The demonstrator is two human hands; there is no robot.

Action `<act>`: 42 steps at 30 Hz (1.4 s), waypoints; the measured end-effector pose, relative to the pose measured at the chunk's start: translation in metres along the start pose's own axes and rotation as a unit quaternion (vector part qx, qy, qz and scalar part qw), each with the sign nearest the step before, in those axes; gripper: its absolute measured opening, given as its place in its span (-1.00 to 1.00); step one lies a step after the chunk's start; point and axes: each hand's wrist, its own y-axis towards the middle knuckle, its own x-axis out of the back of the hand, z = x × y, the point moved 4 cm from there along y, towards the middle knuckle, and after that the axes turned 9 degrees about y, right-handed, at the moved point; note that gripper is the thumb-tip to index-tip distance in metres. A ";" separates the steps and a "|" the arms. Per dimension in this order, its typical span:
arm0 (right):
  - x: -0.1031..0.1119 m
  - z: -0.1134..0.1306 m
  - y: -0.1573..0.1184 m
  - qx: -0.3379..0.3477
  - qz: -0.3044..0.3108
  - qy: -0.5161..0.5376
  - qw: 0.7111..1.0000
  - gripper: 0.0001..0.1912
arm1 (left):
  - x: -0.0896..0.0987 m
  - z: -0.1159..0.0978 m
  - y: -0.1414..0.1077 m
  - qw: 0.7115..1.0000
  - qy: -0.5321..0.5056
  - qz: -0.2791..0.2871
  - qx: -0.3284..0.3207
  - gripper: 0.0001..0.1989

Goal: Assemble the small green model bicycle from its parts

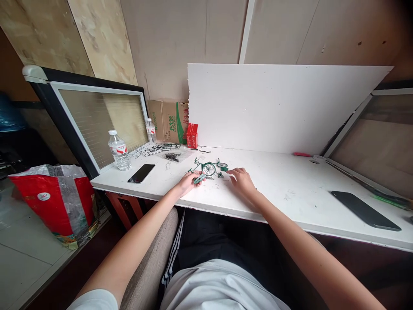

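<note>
So we've got this green model part (199, 179) pinched tight in our left hand's (186, 183) grip, near the worktop's (280, 181) front edge. A spoked wheel (209, 168) sits just past it. Our right hand (242, 181) is by a small green piece (223, 169); we can't tell if that grip's apart or together. Farther left: phone (141, 173), then water bottle (119, 151).

Diffuse light is falling across the worktop (284, 185), keeping it bright with faint shadows. Beneath, darkness is prevailing. The framed left panel (100, 120) is showing a pale sheen. Fine detail in the green parts (223, 169) is reading soft. Wide-angle distortion is stretching both sides; dark blur is obscuring the upper right corner.
</note>
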 end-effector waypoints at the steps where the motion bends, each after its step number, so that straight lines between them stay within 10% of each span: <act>1: -0.004 0.003 0.009 0.014 0.012 -0.021 1.000 -0.59 | 0.000 0.000 0.000 1.000 0.001 -0.001 -0.003 -0.78; 8: -0.028 0.018 0.050 0.165 0.130 -0.122 0.970 -0.62 | -0.002 -0.001 -0.002 1.000 0.007 0.010 -0.002 -0.71; 22: -0.023 0.018 0.053 0.165 0.137 -0.074 0.974 -0.64 | -0.004 -0.004 -0.003 1.000 0.024 0.008 -0.004 -0.74; 30: 0.008 -0.002 0.041 0.050 -0.023 0.133 0.990 -0.56 | -0.003 -0.004 -0.005 0.999 0.035 -0.004 0.006 -0.74; 38: 0.020 -0.026 -0.008 -0.160 -0.093 0.461 0.868 -0.49 | -0.008 -0.003 0.000 0.999 0.052 0.006 -0.011 -0.75; 42: 0.029 -0.016 -0.017 -0.134 -0.147 0.432 0.880 -0.50 | -0.022 0.001 0.000 0.999 0.010 0.025 -0.021 -0.74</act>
